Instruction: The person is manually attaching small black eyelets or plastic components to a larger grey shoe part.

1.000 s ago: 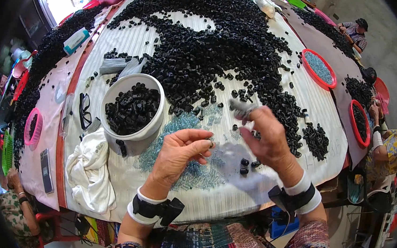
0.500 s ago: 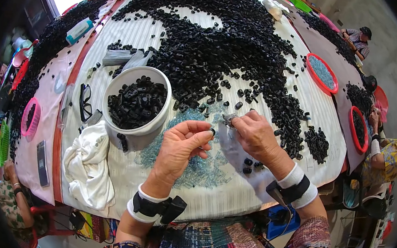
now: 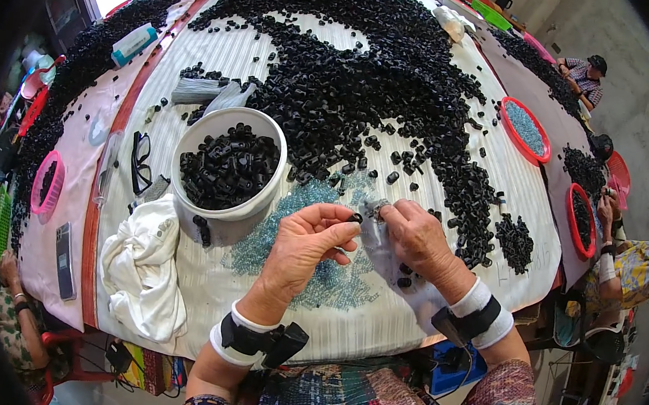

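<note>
My left hand point(image 3: 307, 241) pinches a small black plastic piece point(image 3: 355, 218) between thumb and forefinger. My right hand point(image 3: 416, 237) is closed on a clear plastic bag point(image 3: 382, 246) that holds a few black pieces, gripping it at its mouth right beside the left fingertips. Both hands hover over a patch of small pale blue beads point(image 3: 290, 238) on the white striped table cover point(image 3: 447, 213). A white bucket point(image 3: 227, 165) full of black pieces stands just left of my left hand. A huge heap of black pieces point(image 3: 352, 66) spreads across the table beyond.
A crumpled white cloth point(image 3: 145, 264) lies left of my left wrist, black glasses point(image 3: 140, 162) beside the bucket. Red baskets point(image 3: 526, 129) sit at the right edge, a pink one point(image 3: 46, 187) and a phone point(image 3: 65, 260) at the left. Other people work at the right point(image 3: 636, 253) and lower left.
My hands came together: the left hand picked up a black piece and raised it to the bag mouth, while the right hand shifted left with the bag.
</note>
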Tool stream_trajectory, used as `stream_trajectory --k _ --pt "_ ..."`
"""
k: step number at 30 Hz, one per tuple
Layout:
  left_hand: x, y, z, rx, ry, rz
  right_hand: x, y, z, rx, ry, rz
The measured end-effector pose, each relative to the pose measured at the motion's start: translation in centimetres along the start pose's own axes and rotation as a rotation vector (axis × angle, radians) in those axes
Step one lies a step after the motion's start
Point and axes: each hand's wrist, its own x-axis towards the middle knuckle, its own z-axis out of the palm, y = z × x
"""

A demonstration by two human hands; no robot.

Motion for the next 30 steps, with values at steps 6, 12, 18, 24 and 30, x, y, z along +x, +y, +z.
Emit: stream_trajectory --k 6,12,18,24,30 --pt "0.0 0.0 0.1 0.016 0.010 -0.011 0.0 -0.2 -0.3 0.084 0.111 -0.046" --pt "0.1 -0.1 0.1 0.017 -0.004 0.008 0.7 -0.7 1.0 0.051 0.028 -0.006" --pt "-0.3 -0.1 0.4 0.111 -0.025 0.060 0.6 -1.3 -0.3 0.320 0.118 0.121" --pt "-0.6 0.0 0.9 0.135 -0.050 0.080 1.4 -3.9 -3.5 1.070 0.284 0.336" --pt "-0.7 0.1 1.2 0.097 -0.068 0.103 1.5 -4.7 -2.4 1.209 0.320 0.245"
